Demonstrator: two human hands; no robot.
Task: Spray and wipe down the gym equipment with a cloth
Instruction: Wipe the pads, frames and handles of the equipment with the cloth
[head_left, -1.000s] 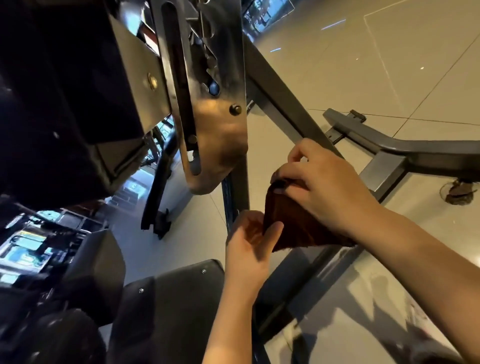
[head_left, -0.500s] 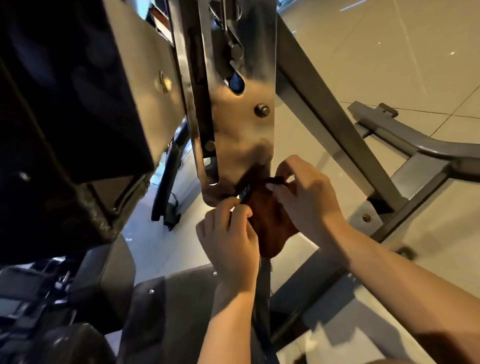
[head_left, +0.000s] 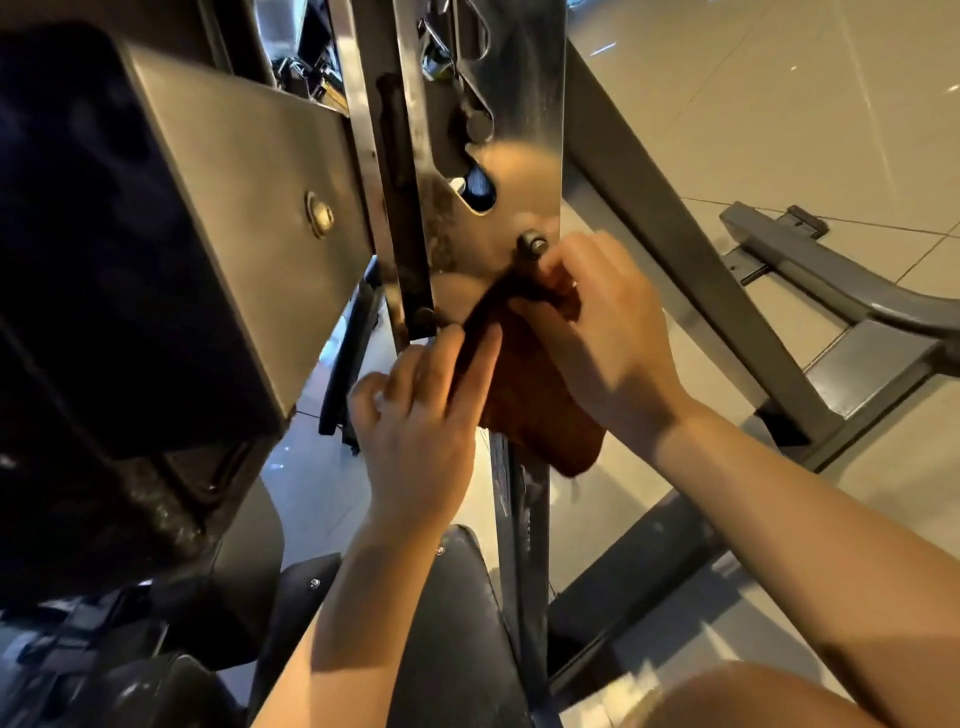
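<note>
A brown cloth (head_left: 540, 410) is stretched against the lower edge of a shiny metal plate (head_left: 514, 171) on the gym machine. My right hand (head_left: 608, 338) grips the cloth's upper end just below a bolt (head_left: 532, 243) on the plate. My left hand (head_left: 421, 421) holds the cloth's lower-left edge, its index finger lying straight along the cloth. The rest of the cloth hangs down between my hands. No spray bottle is in view.
A black padded block with a grey bracket (head_left: 249, 208) fills the left. Grey frame bars (head_left: 691, 270) slant to the tiled floor (head_left: 779, 104) on the right. A black seat pad (head_left: 457, 639) lies under my arms, beside an upright post (head_left: 524, 545).
Both hands have carried the cloth upward from below the plate onto its lower edge. My right hand has risen to the bolt, and my left index finger has straightened along the cloth.
</note>
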